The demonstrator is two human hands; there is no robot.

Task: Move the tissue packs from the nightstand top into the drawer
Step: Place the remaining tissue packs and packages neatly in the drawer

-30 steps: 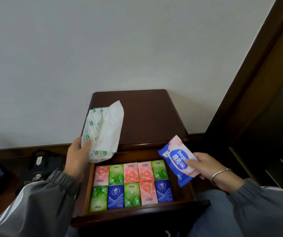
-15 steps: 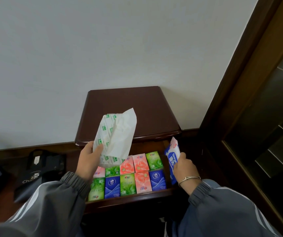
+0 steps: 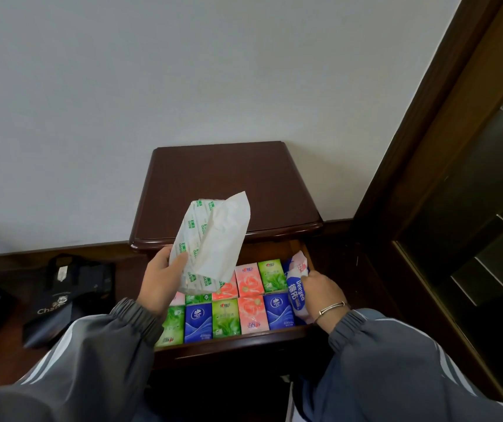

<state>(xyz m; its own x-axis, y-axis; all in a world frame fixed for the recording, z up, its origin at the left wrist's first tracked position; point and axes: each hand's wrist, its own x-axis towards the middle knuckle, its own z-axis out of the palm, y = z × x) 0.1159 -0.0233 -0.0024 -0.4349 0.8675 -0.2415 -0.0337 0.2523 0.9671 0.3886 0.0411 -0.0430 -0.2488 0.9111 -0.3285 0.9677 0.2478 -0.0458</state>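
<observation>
My left hand (image 3: 160,281) grips a large white tissue pack with green print (image 3: 210,242) and holds it tilted above the open drawer (image 3: 238,339), over its left half. My right hand (image 3: 320,292) holds a blue and white wet-wipe pack (image 3: 296,287) standing on edge against the drawer's right wall. Several small green, blue and pink tissue packs (image 3: 241,303) lie in two rows in the drawer. The dark wooden nightstand top (image 3: 228,184) shows nothing on it.
A black bag (image 3: 67,296) lies on the floor to the left of the nightstand. A dark wooden door frame (image 3: 426,141) with a glass panel (image 3: 493,208) runs along the right. The white wall stands behind the nightstand.
My right hand has lowered the blue pack from above the drawer's right rim down into its right side. My left hand has carried the white pack rightward over the drawer.
</observation>
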